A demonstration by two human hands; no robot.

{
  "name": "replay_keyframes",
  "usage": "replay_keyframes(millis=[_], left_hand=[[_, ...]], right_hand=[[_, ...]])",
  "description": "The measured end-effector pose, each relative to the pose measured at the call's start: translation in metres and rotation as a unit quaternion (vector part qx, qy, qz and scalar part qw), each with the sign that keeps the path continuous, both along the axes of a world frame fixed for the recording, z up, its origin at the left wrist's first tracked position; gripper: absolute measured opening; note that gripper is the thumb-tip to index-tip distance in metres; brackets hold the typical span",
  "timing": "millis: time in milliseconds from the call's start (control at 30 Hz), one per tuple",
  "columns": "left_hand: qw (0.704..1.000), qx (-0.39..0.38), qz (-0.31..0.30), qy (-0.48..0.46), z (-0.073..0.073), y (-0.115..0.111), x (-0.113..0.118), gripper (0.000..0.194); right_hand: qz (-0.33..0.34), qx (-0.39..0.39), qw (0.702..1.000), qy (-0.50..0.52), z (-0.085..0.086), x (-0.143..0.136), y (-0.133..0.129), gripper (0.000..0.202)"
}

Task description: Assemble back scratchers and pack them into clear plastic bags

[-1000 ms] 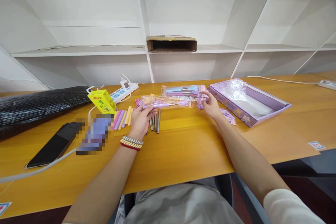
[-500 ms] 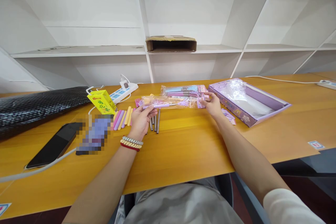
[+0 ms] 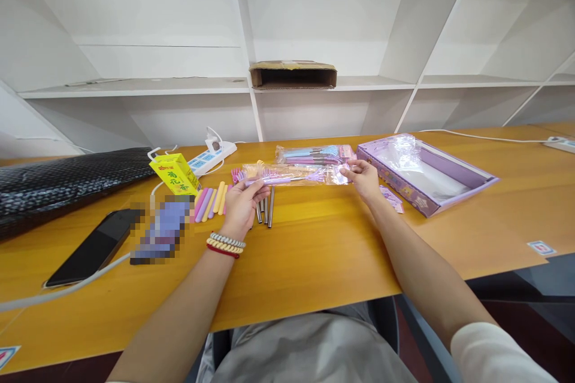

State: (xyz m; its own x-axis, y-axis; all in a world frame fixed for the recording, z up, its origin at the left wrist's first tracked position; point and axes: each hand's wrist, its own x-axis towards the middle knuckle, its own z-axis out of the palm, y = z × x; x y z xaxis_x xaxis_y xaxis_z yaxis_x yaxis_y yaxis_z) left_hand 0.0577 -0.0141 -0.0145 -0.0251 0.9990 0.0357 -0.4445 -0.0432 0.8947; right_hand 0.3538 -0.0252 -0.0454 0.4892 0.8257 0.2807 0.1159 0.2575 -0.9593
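Note:
A clear plastic packet (image 3: 291,175) is stretched level between my two hands above the table. Inside it lies what looks like a back scratcher (image 3: 276,181), with a purple handle, a thin metal rod and a purple claw-like head. My left hand (image 3: 240,206) pinches the packet's left end, while my right hand (image 3: 363,181) pinches its right end by the printed card. Just behind it rest more packets (image 3: 314,154) with blue and purple handles. Several metal tubes (image 3: 271,209) lie below my left fingers. Left of that hand are coloured sticks (image 3: 209,203); pink claw-like pieces (image 3: 235,175) are partly hidden behind the packet.
An open purple box (image 3: 462,170) sits at the right, with small pink packaging (image 3: 392,198) beside it. A yellow drink carton (image 3: 174,173), a power strip (image 3: 211,158), a black phone (image 3: 92,248) and a cable (image 3: 90,281) occupy the left. A cardboard box (image 3: 293,75) stands on the shelf.
My right fingers have shifted slightly on the packet's end, and the printed card there has turned a little. The left hand and everything else look the same.

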Motion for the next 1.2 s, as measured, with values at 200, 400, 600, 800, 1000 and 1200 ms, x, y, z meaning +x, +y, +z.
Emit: replay_keyframes(millis=[200,400,600,800,1000,1200], left_hand=[[1.000,0.001,0.002,-0.002,0.000,0.000,0.000,0.023],[1.000,-0.001,0.002,-0.003,-0.001,0.001,-0.001,0.024],[1.000,0.001,0.005,-0.006,-0.002,0.003,-0.002,0.024],[1.000,-0.002,0.013,-0.003,-0.001,0.002,-0.003,0.022],[1.000,-0.001,0.012,-0.005,0.001,0.001,-0.002,0.022],[1.000,0.000,0.014,-0.008,0.001,0.001,-0.002,0.024]], right_hand=[[0.041,-0.016,0.999,0.023,-0.002,0.003,0.001,0.040],[0.143,-0.086,0.982,0.093,0.001,0.004,-0.003,0.032],[0.218,-0.108,0.966,0.090,0.004,0.002,-0.010,0.035],[0.226,-0.133,0.959,0.107,-0.001,0.006,-0.006,0.044],[0.243,-0.128,0.958,0.078,-0.001,0.006,-0.007,0.047],[0.289,-0.106,0.947,0.090,0.004,0.003,-0.013,0.024]])
